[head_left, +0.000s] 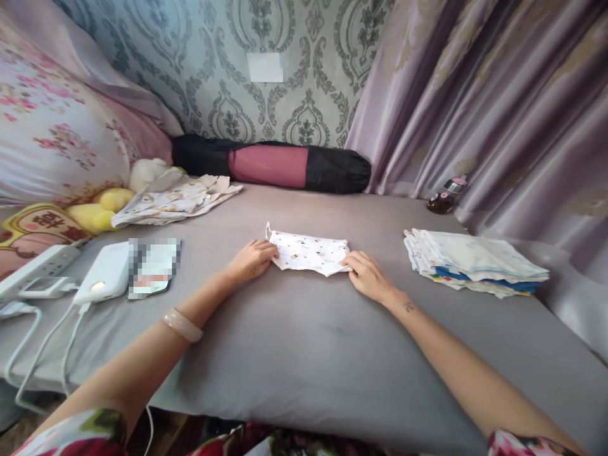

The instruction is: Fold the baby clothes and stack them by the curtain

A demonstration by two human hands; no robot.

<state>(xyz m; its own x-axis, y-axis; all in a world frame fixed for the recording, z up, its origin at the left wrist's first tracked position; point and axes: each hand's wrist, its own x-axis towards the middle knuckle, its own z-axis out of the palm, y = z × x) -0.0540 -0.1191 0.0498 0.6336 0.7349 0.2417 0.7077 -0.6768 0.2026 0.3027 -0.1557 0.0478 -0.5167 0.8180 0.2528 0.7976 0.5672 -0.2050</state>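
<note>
A small white garment [308, 253] with a scattered print lies folded in a wide strip on the grey sheet [304, 342]. A thin white loop or tie sticks up from its far left corner. My left hand [254, 258] grips its left end, thumb and fingers closed on the fabric. At the opposite end, my right hand [368, 273] pinches the near right corner. The garment's lower edge is uneven between the two hands.
Folded cloths [475, 259] are stacked at right, before a bottle [446, 195]. Left are printed clothes [180, 199], a blurred-out phone [154, 269], a white power bank [103, 272] with cables and a power strip [38, 272]. A black-and-maroon roll bag [268, 166] lies along the wall.
</note>
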